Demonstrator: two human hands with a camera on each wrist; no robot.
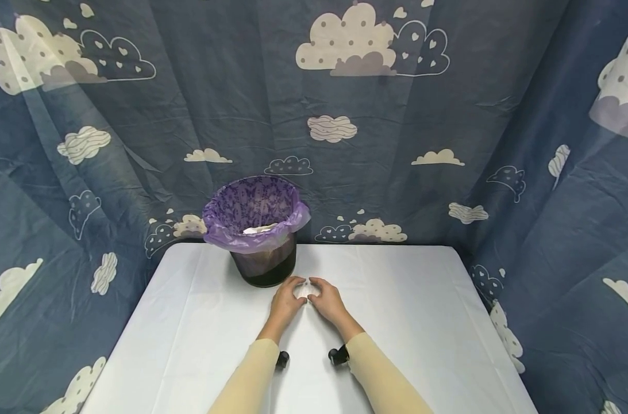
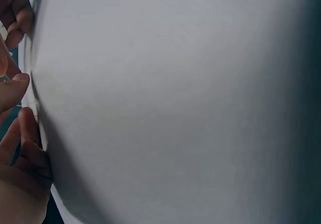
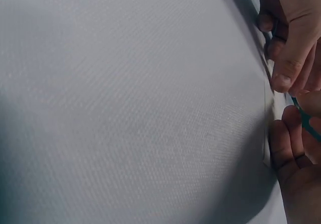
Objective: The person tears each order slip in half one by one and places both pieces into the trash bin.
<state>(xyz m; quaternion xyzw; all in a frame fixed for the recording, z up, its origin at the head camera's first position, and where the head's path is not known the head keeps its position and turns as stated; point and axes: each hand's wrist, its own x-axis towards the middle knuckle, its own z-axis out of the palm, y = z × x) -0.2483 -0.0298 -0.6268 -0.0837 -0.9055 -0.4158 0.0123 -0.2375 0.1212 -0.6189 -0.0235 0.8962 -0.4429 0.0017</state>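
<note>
Both hands meet over the middle of the white table, their fingers curved toward each other. The left hand and the right hand hold between them a small whitish, thin-looking thing, its kind too unclear to tell against the white cloth. Thumbs and fingertips of the two hands nearly touch around it. In the left wrist view, fingers show only at the left edge. Along the right edge of the right wrist view are a thumb and fingertips, with the held thing mostly hidden.
A dark see-through bin with a purple liner stands just beyond the left hand, white scraps inside. White cloth covers the table. Blue cloud-patterned curtains enclose the back and sides.
</note>
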